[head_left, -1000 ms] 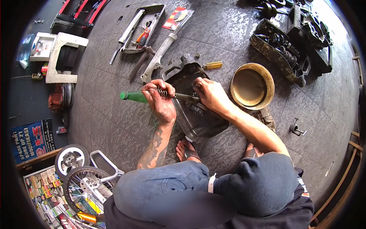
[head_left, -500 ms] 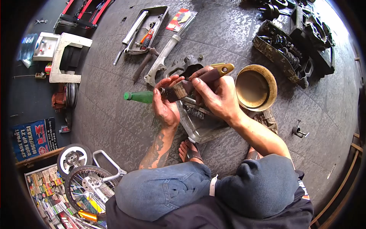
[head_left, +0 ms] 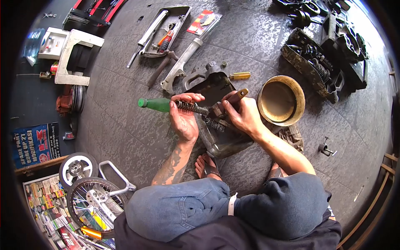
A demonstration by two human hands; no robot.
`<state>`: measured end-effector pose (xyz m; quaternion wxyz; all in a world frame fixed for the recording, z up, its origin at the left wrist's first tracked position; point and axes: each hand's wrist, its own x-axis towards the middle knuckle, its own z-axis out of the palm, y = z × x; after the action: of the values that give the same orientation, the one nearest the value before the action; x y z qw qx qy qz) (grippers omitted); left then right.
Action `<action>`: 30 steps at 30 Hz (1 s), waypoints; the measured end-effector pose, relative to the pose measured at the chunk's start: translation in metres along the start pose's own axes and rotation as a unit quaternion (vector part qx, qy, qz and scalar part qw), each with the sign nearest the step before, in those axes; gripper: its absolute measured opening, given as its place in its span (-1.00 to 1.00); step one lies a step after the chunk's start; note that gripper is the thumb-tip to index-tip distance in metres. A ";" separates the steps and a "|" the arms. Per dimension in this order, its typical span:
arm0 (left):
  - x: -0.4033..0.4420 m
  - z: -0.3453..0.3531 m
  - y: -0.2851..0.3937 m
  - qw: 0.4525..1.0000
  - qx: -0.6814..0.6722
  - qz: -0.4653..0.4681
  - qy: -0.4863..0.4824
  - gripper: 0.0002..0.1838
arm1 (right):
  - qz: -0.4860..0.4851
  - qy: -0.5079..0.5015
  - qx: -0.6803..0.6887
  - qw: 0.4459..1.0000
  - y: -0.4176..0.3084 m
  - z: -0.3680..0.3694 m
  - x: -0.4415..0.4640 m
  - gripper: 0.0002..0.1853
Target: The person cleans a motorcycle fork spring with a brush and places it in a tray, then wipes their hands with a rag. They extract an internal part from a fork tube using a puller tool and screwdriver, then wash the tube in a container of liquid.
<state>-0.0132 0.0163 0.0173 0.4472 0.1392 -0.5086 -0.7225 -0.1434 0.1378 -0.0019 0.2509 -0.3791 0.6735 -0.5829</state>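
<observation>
Coil spring [head_left: 191,107]: between both hands — above the container [head_left: 228,146].
Left hand [head_left: 184,121]: holding its left end.
Right hand [head_left: 245,117]: clamped on brush [head_left: 238,96] — at spring's right end.

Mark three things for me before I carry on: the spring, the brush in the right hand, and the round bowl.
Spring [head_left: 190,106]: head view, on its coils.
Brush [head_left: 238,96]: head view, on its handle.
Bowl [head_left: 298,96]: head view, inner wall.

I see bottle [head_left: 156,105], green | brush handle [head_left: 238,96], brown | spring [head_left: 190,107], dark grey | basin [head_left: 297,94], blotchy yellow | jeans [head_left: 175,208], blue | floor [head_left: 121,108], mottled grey
</observation>
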 end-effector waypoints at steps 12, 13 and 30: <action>-0.005 -0.002 -0.001 1.000 0.024 0.009 -0.017 -0.51 | -0.061 -0.105 -0.259 0.958 0.040 0.012 -0.003 -0.82; -0.005 -0.004 -0.003 1.000 0.023 0.008 -0.020 -0.51 | -0.056 -0.122 -0.270 0.954 0.038 0.011 -0.001 -0.81; 0.030 0.023 0.057 0.864 0.422 0.240 -0.135 -0.63 | -0.034 -0.066 -0.205 0.976 0.022 -0.029 -0.012 -0.78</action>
<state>-0.0165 0.0016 0.0846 0.4329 0.0893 -0.8376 -0.3210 -0.1632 0.1656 -0.0187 0.1919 -0.4827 0.7474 -0.4141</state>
